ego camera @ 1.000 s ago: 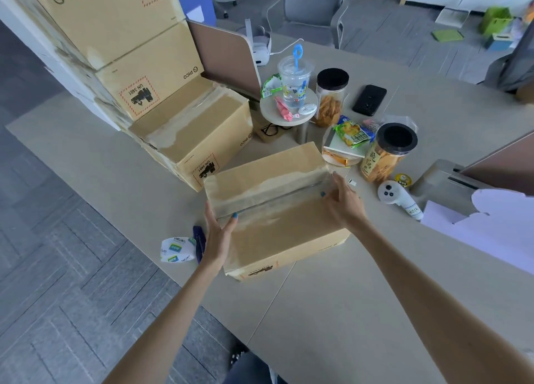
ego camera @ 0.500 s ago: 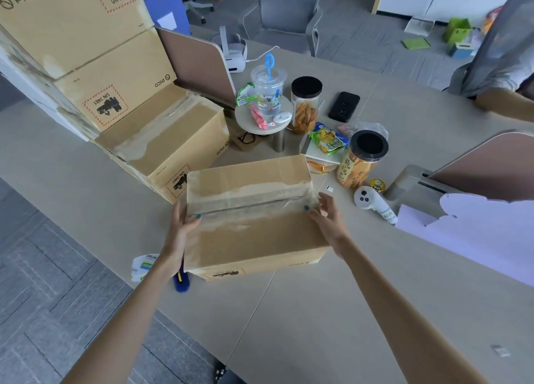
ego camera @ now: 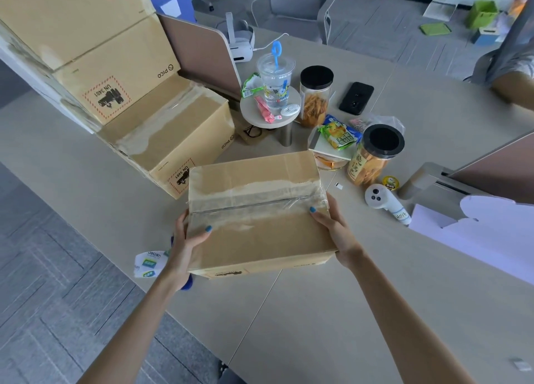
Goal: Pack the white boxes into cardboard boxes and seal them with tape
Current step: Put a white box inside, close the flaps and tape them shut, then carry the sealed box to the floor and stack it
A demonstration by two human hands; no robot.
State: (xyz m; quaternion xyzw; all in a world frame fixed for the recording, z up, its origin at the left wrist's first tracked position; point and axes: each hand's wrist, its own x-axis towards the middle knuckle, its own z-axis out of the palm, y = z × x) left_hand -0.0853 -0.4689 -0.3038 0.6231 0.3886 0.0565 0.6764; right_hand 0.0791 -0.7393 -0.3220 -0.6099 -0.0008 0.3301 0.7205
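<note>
A closed cardboard box [ego camera: 260, 233] with clear tape along its top seam sits in front of me, held at both ends. My left hand [ego camera: 185, 245] grips its left end, thumb on the top face. My right hand [ego camera: 335, 233] grips the right end, thumb on the taped seam. Left of my left hand, a tape roll [ego camera: 148, 263] with a blue handle lies near the table edge. Another sealed cardboard box [ego camera: 173, 135] stands behind, next to a stack of larger PICO cartons [ego camera: 86, 51]. A flat white box [ego camera: 476, 233] lies at the right.
Behind the held box stand two snack jars [ego camera: 375, 155], a plastic cup [ego camera: 276, 77] on a small round stand, snack packets, a black phone [ego camera: 356, 98] and a white controller [ego camera: 385, 203]. A desk divider [ego camera: 202, 54] rises at the back. Another person's arm [ego camera: 511, 88] shows far right.
The box has been drawn nearer to me and to the left, and both hands have shifted from resting on its top to gripping its two ends. The view has moved closer.
</note>
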